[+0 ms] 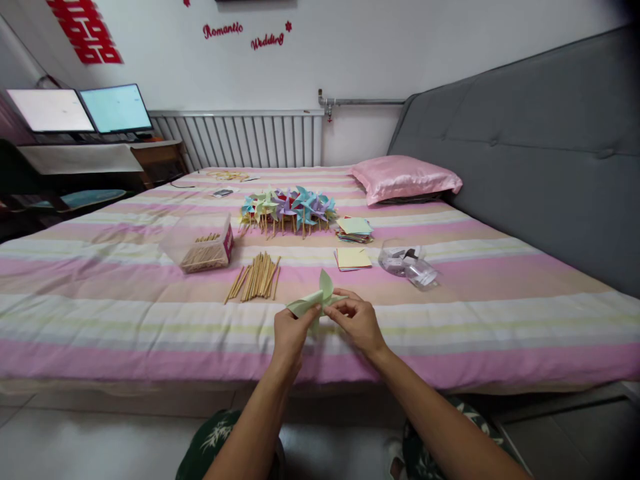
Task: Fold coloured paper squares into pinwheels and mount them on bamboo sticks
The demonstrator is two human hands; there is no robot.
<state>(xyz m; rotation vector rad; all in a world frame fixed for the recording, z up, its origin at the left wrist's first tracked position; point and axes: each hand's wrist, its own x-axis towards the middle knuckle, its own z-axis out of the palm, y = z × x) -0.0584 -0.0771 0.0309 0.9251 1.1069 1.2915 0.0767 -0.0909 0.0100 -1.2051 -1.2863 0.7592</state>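
Observation:
A pale green paper pinwheel [326, 285] with folded blades is held above the near edge of the bed. My left hand [291, 331] pinches it from the left, thumb near its middle. From the right, my right hand [357, 322] is closed with thumb and fingers at the pinwheel's centre; whether a small pin is there too I cannot make out. Just beyond lie a bundle of thin wooden sticks [260, 277] and a small stack of square papers [353, 259].
Finished pinwheels [295, 207] on sticks stand clustered farther back. A clear plastic box [205, 253] of sticks is at left. More coloured paper [355, 227], clear containers [407, 263] with small items and a pink pillow [407, 177] lie to the right, before a grey headboard [540, 127].

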